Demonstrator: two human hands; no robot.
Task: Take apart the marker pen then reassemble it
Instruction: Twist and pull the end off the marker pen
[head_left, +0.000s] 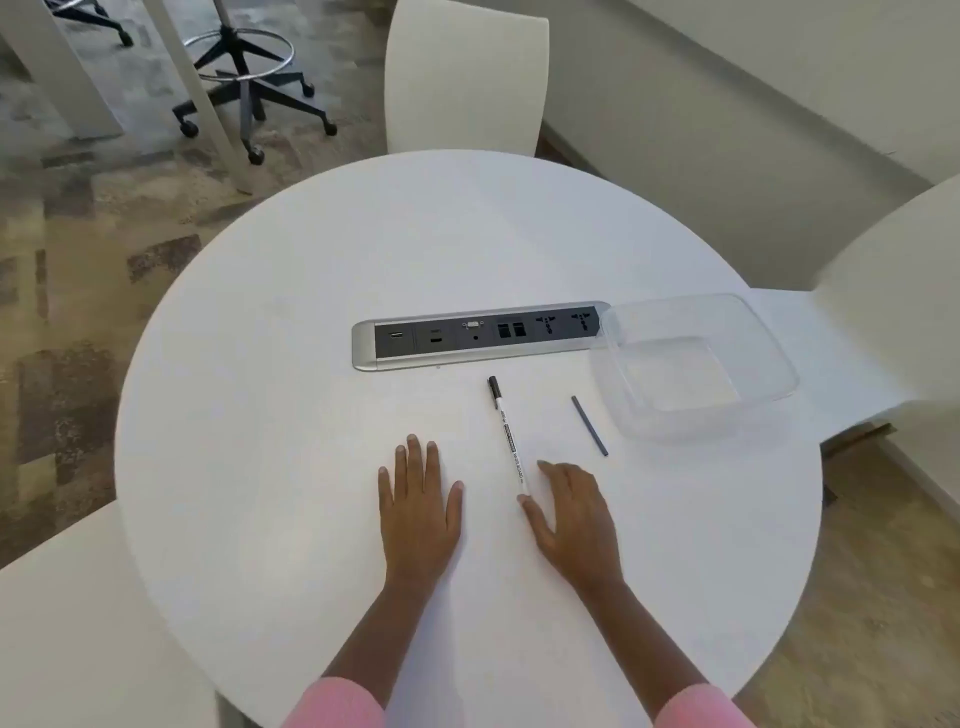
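Head: both hands flat; R hand (574, 519) thumb touches marker pen (509, 436).

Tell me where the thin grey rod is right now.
The grey rod lies on the table, between the marker pen and the clear plastic container.

1 round white bench (311, 338). On it: 1 marker pen (509, 434), 1 thin grey rod (589, 426), 1 clear plastic tray (769, 353), 1 socket strip (478, 335). 2 hands: left (420, 512), right (574, 522). 3 white chairs round it, 2 wheeled stool bases far left.
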